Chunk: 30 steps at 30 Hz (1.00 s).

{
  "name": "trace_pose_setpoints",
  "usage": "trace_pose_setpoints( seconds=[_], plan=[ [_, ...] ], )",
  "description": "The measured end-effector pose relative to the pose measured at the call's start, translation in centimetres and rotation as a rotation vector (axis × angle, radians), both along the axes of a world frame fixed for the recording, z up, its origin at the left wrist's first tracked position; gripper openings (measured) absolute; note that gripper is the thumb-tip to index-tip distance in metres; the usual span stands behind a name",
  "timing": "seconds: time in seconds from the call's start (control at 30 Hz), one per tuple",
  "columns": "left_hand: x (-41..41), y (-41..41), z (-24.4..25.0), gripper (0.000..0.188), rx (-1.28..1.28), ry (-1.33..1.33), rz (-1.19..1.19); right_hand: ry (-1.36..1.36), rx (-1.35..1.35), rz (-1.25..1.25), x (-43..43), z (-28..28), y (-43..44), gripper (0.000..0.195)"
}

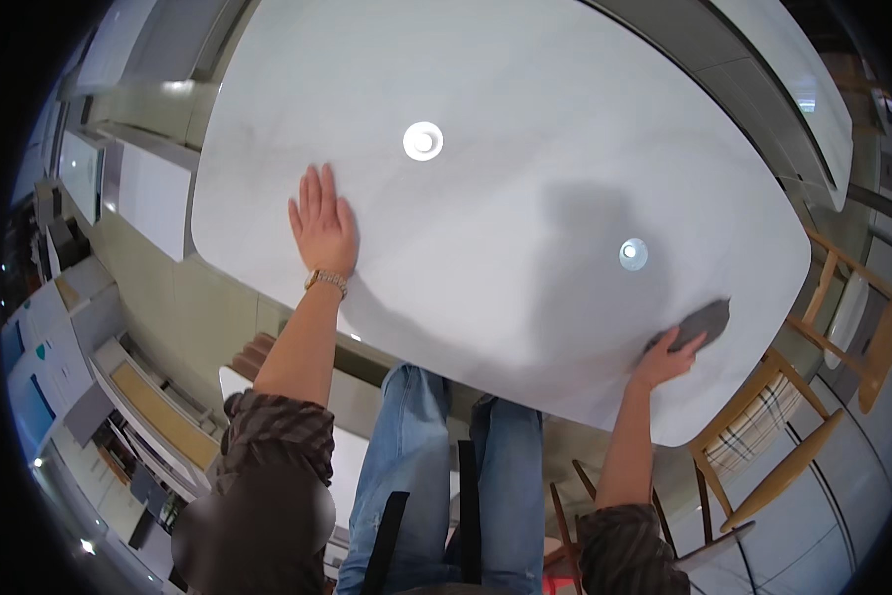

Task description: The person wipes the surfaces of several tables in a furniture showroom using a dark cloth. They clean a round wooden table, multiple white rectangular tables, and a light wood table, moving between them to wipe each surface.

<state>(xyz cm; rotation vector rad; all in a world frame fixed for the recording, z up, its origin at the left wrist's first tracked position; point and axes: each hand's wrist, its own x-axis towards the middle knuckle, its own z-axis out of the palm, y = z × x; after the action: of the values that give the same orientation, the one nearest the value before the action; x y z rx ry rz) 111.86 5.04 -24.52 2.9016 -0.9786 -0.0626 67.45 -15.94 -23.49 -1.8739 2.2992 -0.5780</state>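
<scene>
My left hand [322, 232] rests palm down on a glossy white tabletop [446, 245], near its left end. Its fingers point away from me, and it holds nothing. A metal-link watch or bracelet [328, 281] circles that wrist. Over at the right end, my right hand [667, 361] grips a dark grey cloth [704, 324], pressed against the top close to the near right corner. The part of the cloth beneath my palm is hidden. Two bright round lamp reflections and my own shadow show on the tabletop.
Wooden chairs stand off the right end; the nearer one has a plaid cushion [754, 422]. Another white-topped table [810, 97] lies beyond the far right edge. To the left are a low white table [156, 195] and tiled floor [170, 297].
</scene>
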Motion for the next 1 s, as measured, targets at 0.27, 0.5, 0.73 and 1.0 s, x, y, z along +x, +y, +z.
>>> trace_pose_setpoints(
  seconds=[0.27, 0.5, 0.73, 1.0],
  plan=[
    [0.3, 0.4, 0.0, 0.051, -0.018, -0.006, 0.004, -0.301, 0.075, 0.047, 13.1, -2.3, 10.8, 0.033],
    [0.5, -0.2, -0.2, 0.052, -0.051, 0.027, -0.005, -0.29, 0.285, 1.065, 29.7, 0.7, 18.9, 0.028],
    [0.4, 0.5, -0.1, 0.051, -0.041, -0.01, 0.013, 0.063, 0.045, 0.312, 1.5, -1.4, 9.5, 0.028],
    [0.2, 0.4, 0.0, 0.052, -0.015, -0.007, 0.016, -0.002, -0.045, -0.007, 4.0, -2.7, 9.0, 0.053]
  ],
)
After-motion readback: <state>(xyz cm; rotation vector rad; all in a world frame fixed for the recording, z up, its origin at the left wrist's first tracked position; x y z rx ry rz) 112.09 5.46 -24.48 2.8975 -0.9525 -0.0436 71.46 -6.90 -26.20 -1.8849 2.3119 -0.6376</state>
